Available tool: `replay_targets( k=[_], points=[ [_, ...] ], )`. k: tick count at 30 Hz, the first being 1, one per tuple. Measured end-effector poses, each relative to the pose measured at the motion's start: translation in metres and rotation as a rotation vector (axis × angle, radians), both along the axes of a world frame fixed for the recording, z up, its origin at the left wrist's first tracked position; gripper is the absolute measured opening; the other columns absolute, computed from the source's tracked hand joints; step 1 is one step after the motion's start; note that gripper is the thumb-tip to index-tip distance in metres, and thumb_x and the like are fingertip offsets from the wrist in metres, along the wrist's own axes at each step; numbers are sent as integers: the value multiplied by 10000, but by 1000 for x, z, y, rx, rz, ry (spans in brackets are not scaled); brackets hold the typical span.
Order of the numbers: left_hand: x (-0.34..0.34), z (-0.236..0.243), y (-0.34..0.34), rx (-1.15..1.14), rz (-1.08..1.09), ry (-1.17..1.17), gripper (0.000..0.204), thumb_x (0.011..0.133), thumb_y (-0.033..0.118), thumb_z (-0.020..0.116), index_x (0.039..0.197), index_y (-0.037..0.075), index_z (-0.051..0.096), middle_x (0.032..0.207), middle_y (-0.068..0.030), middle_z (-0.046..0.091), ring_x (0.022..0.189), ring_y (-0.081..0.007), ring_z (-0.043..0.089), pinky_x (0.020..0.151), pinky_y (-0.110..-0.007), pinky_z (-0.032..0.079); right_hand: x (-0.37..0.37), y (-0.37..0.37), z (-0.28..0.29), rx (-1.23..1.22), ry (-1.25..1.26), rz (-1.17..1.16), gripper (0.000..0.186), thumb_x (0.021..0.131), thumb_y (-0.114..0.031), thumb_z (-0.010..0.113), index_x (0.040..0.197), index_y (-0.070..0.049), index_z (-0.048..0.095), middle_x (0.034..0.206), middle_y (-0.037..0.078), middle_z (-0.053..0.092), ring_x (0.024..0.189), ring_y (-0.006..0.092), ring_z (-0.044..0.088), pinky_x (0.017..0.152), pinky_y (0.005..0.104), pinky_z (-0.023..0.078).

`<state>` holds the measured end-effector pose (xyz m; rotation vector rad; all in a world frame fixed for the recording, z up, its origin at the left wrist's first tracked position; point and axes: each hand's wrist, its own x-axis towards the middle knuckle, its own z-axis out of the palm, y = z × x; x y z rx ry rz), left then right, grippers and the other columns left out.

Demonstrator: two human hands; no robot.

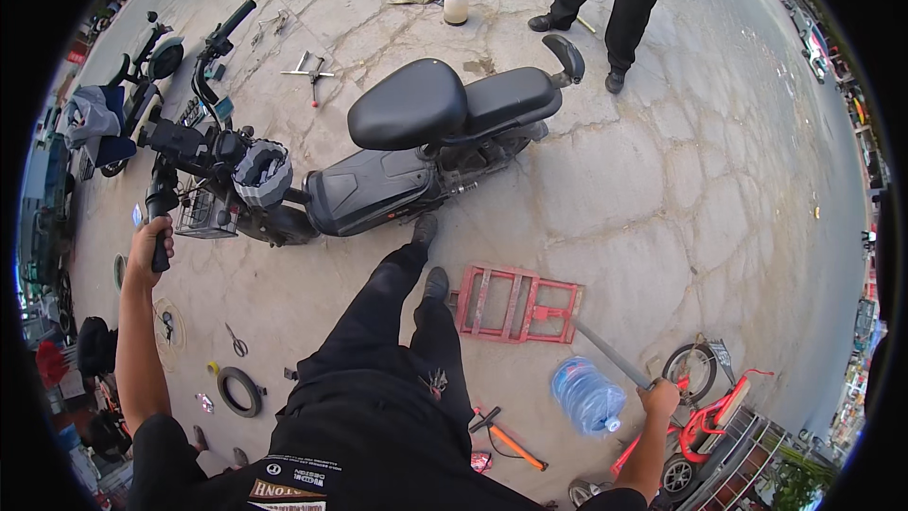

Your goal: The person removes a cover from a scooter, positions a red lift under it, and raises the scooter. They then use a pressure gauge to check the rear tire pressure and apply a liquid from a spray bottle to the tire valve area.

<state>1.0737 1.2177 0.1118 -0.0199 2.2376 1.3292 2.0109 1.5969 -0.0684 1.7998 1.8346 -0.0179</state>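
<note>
My left hand [151, 248] is closed around the left handlebar grip of a black electric scooter [374, 191], which stands across the view with its padded seat and footboard in front of me. My right hand [659, 398] grips the end of a long grey metal bar [610, 355]. The bar's far end reaches a red metal frame [492, 303] lying on the pavement to my right. One of my shoes is beside the scooter's lower side, just behind the footboard.
Another person [624, 9] stands at upper right beyond the scooter. A second scooter [113, 104], sprayer [456, 7], T-shaped tool [312, 76], tire [235, 397], scissors [236, 343], blue water jug [582, 397], orange pump [517, 448] and red children's bike [705, 435] lie or stand around.
</note>
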Motion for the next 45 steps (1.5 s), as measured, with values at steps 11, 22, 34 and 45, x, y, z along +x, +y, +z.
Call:
replay_targets(
  k=[11,22,34,45],
  points=[
    [-27,-35,-32,-21,-62,15,215,920,269,680,1051,114,613,746,39,530,565,-46,497,470,-206,416,3,10,-1,-92,-66,42,390,719,-357,822,1005,-100,754,1047,137,717,991,328,691,876,442,559],
    [11,-40,-57,-223,-163,203,373,906,449,722,888,103,586,728,24,541,581,-68,528,507,-230,441,-2,7,10,7,30,258,350,746,-349,780,1028,-143,763,1026,131,712,990,326,688,872,447,562],
    [38,-40,-65,-296,-82,303,417,973,502,615,757,156,526,598,49,432,487,-59,413,473,-244,331,3,10,9,-34,0,239,379,751,-400,785,1039,-154,775,1002,138,742,959,323,710,870,435,567],
    [100,-12,-36,-176,-112,359,311,989,365,603,893,79,529,704,4,495,554,-105,499,490,-282,441,-1,-21,20,-23,39,259,432,730,-404,815,1046,-114,770,938,170,742,915,344,713,846,438,567]
  ],
)
